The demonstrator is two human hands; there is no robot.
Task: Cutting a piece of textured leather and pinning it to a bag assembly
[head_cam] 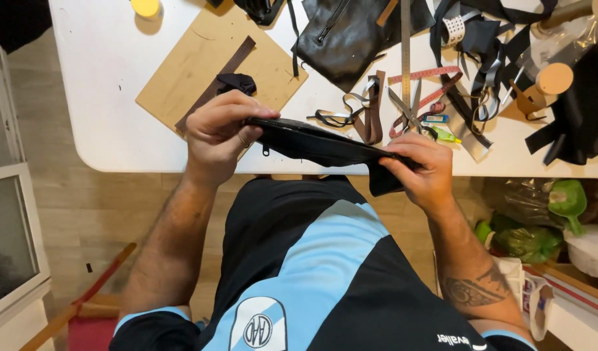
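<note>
Both hands are working the same piece here: a flat black leather pouch (318,144) is being held edge-up in the air, just in front of the near edge of the white table (104,84) and above the person's lap. The left hand (218,133) is clamping its grip on the pouch's left end, fingers curling over the top and thumb pressing from below, with a small metal zipper pull (266,152) dangling just beside it. The right hand (424,168) is pinching the right end, its grip closed tight on the leather where a dark flap is hanging down.

Behind the hands, a tan cutting board (201,52) is lying on the table with a brown strip (214,84) running across it. Further back, a black leather bag (351,36) is resting beside a long steel ruler (405,45). Scissors (406,112) are lying near loose straps and a pink measuring tape (429,73). A yellow round object (145,7) is sitting at the far left edge.
</note>
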